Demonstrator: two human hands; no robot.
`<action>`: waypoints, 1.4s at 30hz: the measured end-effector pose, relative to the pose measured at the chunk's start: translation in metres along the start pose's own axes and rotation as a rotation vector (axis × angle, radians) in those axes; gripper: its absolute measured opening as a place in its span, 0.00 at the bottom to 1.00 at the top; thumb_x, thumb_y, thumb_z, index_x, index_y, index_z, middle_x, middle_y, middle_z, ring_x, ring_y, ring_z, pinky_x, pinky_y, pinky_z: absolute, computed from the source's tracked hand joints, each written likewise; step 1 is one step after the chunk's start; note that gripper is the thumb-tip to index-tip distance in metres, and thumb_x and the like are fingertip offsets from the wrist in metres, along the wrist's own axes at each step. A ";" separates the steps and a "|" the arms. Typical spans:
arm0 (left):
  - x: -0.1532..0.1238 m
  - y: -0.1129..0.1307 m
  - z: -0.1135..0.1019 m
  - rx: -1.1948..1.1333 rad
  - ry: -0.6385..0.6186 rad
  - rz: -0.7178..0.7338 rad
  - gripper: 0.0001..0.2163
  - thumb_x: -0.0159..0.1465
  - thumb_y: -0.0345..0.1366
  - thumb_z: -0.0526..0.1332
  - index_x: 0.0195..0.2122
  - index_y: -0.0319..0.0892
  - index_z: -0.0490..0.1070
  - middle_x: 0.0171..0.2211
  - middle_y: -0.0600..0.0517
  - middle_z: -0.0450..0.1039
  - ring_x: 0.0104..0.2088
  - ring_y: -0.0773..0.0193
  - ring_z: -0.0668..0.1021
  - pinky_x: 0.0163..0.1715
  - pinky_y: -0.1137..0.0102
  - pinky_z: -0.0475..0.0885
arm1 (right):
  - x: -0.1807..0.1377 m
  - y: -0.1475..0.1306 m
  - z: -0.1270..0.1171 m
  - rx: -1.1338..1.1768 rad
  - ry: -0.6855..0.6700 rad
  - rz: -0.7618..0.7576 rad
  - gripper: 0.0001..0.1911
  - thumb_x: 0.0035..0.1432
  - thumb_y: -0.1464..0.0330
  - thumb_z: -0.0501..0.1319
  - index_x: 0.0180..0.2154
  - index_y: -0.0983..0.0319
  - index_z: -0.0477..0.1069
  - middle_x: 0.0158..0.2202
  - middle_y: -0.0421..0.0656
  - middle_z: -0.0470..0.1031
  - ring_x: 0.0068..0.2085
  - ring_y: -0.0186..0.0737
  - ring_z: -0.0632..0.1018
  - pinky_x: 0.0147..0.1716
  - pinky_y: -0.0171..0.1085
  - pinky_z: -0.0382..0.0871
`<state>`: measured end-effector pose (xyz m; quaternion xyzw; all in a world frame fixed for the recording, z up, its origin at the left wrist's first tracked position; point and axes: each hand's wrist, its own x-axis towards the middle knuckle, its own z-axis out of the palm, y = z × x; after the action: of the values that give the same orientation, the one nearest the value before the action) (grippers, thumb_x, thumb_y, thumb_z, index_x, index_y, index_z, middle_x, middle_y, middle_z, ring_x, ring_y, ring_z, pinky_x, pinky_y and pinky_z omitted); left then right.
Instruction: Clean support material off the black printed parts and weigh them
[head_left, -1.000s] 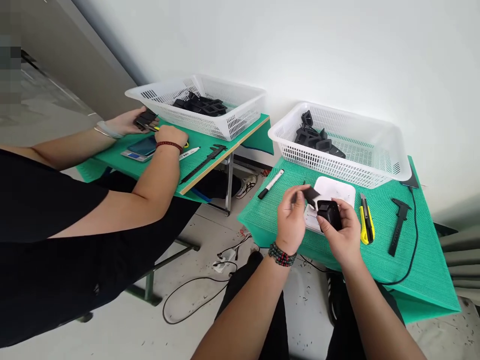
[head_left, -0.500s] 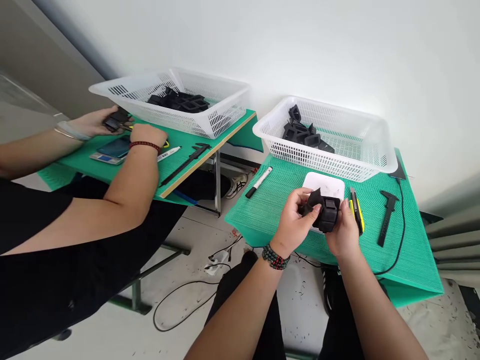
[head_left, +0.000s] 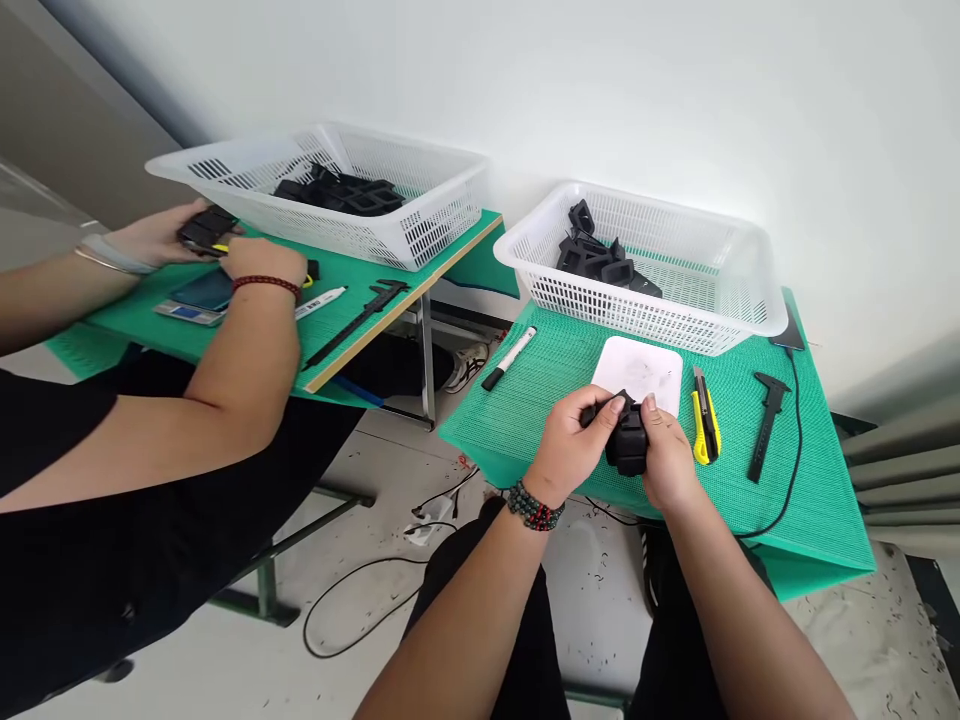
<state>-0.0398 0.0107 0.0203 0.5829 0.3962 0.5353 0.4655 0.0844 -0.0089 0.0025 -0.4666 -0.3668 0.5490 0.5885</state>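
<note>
Between my two hands is a black moulded part [head_left: 630, 446], held over the front of the green-covered table [head_left: 555, 425]. My left hand [head_left: 574, 440] wraps its left side with the thumb on top. My right hand [head_left: 666, 450] grips the right side, thumb tip near the upper edge. The fingers hide much of the part. Just behind it lies a white tray [head_left: 637, 366] with dark specks in it. A yellow utility knife [head_left: 705, 418] rests to the right of my right hand, its blade end pointing away.
Behind the tray stands a white basket [head_left: 637, 315] with several black parts [head_left: 596, 258]. A marker [head_left: 510, 358] lies left, a black caliper [head_left: 768, 425] and cable [head_left: 797, 440] right. At the left table, a co-worker's hands [head_left: 262, 262] hold another black part [head_left: 206, 232].
My hands have drawn closer together and turned the black part, moving it slightly down and left in view. The whole view has shifted a little. The co-worker's hands are still on their part.
</note>
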 end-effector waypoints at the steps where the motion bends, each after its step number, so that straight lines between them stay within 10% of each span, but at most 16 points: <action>1: -0.001 0.000 0.000 0.016 -0.002 0.006 0.14 0.65 0.47 0.63 0.27 0.43 0.73 0.23 0.54 0.69 0.27 0.64 0.70 0.30 0.69 0.65 | -0.001 -0.001 0.001 0.022 0.004 -0.009 0.26 0.56 0.44 0.64 0.30 0.61 0.76 0.29 0.41 0.77 0.33 0.41 0.77 0.34 0.39 0.73; 11: -0.024 -0.012 0.046 0.085 0.228 0.030 0.13 0.66 0.41 0.60 0.25 0.43 0.65 0.22 0.56 0.64 0.25 0.67 0.66 0.25 0.72 0.62 | 0.014 -0.018 -0.005 0.449 0.333 0.115 0.17 0.51 0.53 0.72 0.32 0.60 0.76 0.29 0.39 0.80 0.29 0.37 0.80 0.33 0.37 0.76; 17: -0.026 -0.014 0.055 0.118 0.252 0.047 0.12 0.66 0.39 0.60 0.25 0.43 0.66 0.23 0.55 0.67 0.26 0.67 0.70 0.27 0.73 0.65 | 0.017 -0.021 -0.008 0.647 0.297 0.293 0.16 0.58 0.54 0.67 0.31 0.60 0.76 0.29 0.39 0.81 0.31 0.40 0.81 0.38 0.40 0.79; 42: -0.032 -0.012 0.036 0.185 0.295 0.092 0.14 0.70 0.46 0.56 0.32 0.43 0.69 0.27 0.52 0.71 0.28 0.64 0.73 0.28 0.71 0.68 | 0.006 -0.020 -0.006 0.078 0.024 0.192 0.29 0.42 0.41 0.70 0.24 0.61 0.72 0.24 0.40 0.73 0.28 0.38 0.70 0.29 0.38 0.64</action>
<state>-0.0070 -0.0209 0.0010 0.5561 0.4805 0.5969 0.3219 0.0971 -0.0029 0.0191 -0.4829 -0.2917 0.6113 0.5551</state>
